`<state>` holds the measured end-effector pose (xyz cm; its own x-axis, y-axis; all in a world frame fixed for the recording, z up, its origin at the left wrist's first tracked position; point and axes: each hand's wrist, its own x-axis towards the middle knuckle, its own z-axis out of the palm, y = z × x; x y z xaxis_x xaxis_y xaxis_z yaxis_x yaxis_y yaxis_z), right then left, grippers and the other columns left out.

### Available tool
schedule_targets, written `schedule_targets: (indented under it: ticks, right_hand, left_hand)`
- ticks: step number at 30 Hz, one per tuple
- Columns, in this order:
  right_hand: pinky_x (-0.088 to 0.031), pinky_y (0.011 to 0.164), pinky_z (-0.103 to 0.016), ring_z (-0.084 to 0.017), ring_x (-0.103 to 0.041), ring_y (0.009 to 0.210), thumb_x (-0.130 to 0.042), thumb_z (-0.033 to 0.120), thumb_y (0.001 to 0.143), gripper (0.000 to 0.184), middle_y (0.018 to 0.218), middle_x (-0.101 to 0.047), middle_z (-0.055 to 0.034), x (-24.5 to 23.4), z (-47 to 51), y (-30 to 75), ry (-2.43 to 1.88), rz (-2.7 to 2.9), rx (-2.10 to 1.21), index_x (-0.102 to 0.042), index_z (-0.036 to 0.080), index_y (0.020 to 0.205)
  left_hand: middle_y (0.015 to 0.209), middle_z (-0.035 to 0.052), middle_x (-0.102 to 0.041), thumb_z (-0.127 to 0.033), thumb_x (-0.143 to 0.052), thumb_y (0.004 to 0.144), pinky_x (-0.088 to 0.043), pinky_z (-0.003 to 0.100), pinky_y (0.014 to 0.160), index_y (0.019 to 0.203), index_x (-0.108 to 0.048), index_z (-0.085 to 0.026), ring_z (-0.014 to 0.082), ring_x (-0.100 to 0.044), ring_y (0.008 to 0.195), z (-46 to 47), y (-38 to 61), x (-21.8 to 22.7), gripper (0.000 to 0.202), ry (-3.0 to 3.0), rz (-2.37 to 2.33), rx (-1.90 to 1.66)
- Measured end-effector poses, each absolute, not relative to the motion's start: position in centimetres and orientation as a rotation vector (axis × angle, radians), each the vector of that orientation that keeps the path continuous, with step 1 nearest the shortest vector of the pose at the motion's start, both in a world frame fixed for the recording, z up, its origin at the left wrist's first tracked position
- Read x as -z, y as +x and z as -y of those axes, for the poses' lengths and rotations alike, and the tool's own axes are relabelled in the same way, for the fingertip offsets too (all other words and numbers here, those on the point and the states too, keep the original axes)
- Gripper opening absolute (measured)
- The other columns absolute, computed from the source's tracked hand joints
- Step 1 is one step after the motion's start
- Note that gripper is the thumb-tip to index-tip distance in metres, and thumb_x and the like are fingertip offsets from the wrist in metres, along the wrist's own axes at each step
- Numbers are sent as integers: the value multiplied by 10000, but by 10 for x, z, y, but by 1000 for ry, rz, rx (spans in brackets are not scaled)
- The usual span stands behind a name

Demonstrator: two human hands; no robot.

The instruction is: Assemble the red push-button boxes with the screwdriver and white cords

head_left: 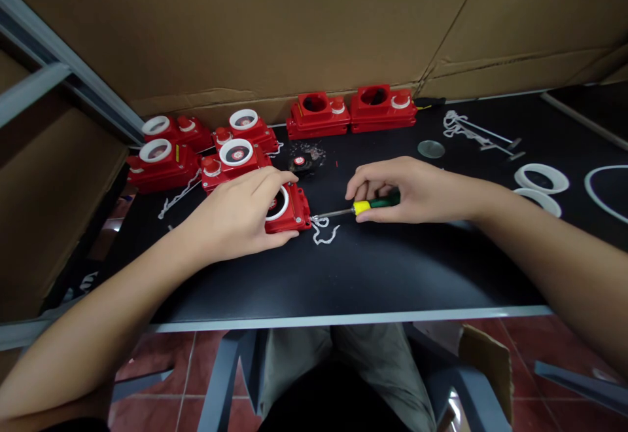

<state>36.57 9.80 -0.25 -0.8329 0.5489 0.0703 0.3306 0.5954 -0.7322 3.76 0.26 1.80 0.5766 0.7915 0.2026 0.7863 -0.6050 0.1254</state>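
My left hand [244, 213] is wrapped over a red box with a white ring [296, 208], thumb along its near side and fingers across its top, covering much of it. In my right hand [400, 190] is a screwdriver [362, 207] with a green and yellow handle. Its shaft lies nearly level, pointing left, and the tip meets the right end of the box. A white cord [324, 234] hangs loosely from that end onto the black table. Just behind my left hand stands another red box with a white ring [237, 156].
More red boxes [164, 163] stand at the back left, and two without white rings [383, 108] against the cardboard wall [304, 33]. A small black part [300, 162], a clear disc [431, 149], metal rods with cord [483, 134] and white rings [542, 179] lie on the table [343, 281].
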Motion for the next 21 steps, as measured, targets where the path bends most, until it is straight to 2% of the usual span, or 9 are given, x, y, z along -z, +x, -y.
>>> schedule_targets:
  ticks: [4,9,11,15,19,21]
  right_hand:
    - [-566,758,-337,-198,-750,832,-813,544,968,382,1004,-844,-69,0,-98,367,-712,2531,-1127,-794,215,1162]
    - [-538,692,-312,-165,-727,681,-707,523,1055,345,930,-836,-58,0,-97,367,-697,2515,-1266,-767,206,1178]
    - [-522,705,-313,-165,-709,704,-731,536,1043,347,956,-832,-56,0,-97,366,-707,2537,-1210,-783,217,1170]
    - [-534,778,-337,-200,-688,862,-875,557,918,375,1125,-800,-76,4,-99,365,-671,2590,-1017,-816,243,1115]
    - [-557,788,-346,-198,-693,884,-843,452,937,272,1133,-766,-69,9,-100,366,-625,2580,-972,-808,244,1109]
    - [-563,773,-346,-196,-694,869,-845,459,937,285,1112,-771,-65,8,-100,367,-634,2571,-967,-804,239,1113]
  left_hand:
    - [1388,170,-774,-438,-863,944,-625,445,1099,1495,-595,-140,353,-784,1259,-3,38,-18,682,2775,-1393,-352]
    - [1389,168,-771,-462,-853,945,-619,450,1109,1497,-592,-155,361,-779,1270,-4,38,-19,684,2754,-1416,-344]
    - [1390,166,-772,-459,-850,947,-621,457,1107,1498,-592,-160,360,-780,1265,-4,38,-19,678,2749,-1412,-346]
    - [1392,177,-773,-451,-856,950,-628,454,1098,1489,-600,-138,361,-782,1264,-5,37,-18,673,2765,-1384,-363]
    - [1394,183,-772,-452,-866,941,-627,465,1106,1491,-606,-131,371,-778,1282,-5,36,-17,688,2759,-1379,-378]
    - [1397,181,-773,-452,-867,938,-629,476,1104,1494,-610,-141,375,-777,1284,-5,37,-18,687,2746,-1383,-374]
